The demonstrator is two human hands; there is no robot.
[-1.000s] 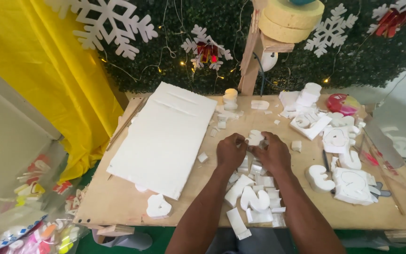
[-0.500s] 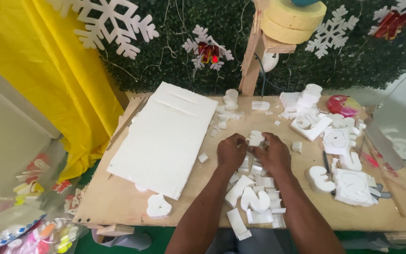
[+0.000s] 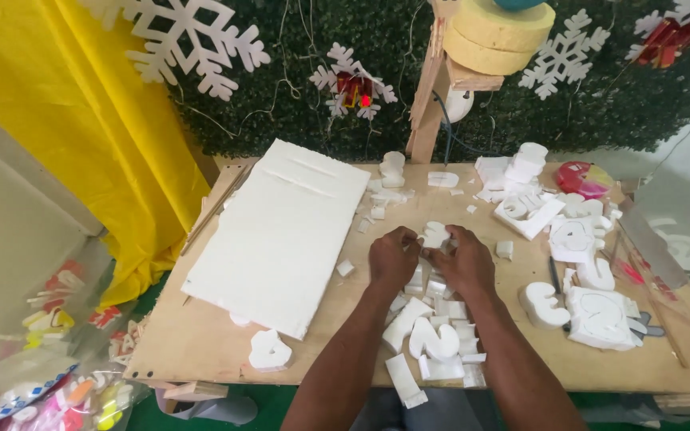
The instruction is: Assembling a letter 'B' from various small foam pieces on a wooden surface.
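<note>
- The left hand (image 3: 393,259) and the right hand (image 3: 463,262) meet over the middle of the wooden desk (image 3: 201,335), knuckles up, fingertips pinched together.
- Between them sits a small white foam piece (image 3: 435,235); both hands grip it, the left at its left edge, the right at its right edge. Its exact shape is partly hidden by the fingers.
- The piece is held just above a heap of white foam offcuts (image 3: 434,319) that spreads from under the hands toward the near edge of the desk.
- In that heap, a curved cut-out foam shape (image 3: 433,339) lies flat between the two forearms, and a long narrow foam strip (image 3: 406,381) lies nearer the desk's front edge.
- Left of the hands lies a large white foam sheet (image 3: 281,231), flat and set at an angle, its near corner close to a small foam cut-out (image 3: 269,349).
- Right of the hands, well apart, rest more foam cut-outs: a rounded one (image 3: 543,305) beside a thick block with drawn outlines (image 3: 600,318).
- At the far right of the desk lies a red and yellow round thing (image 3: 583,177).
- Behind the desk stand a wooden post (image 3: 429,104), a green hedge wall with white snowflakes (image 3: 193,36), and a yellow curtain (image 3: 81,120) on the left.
</note>
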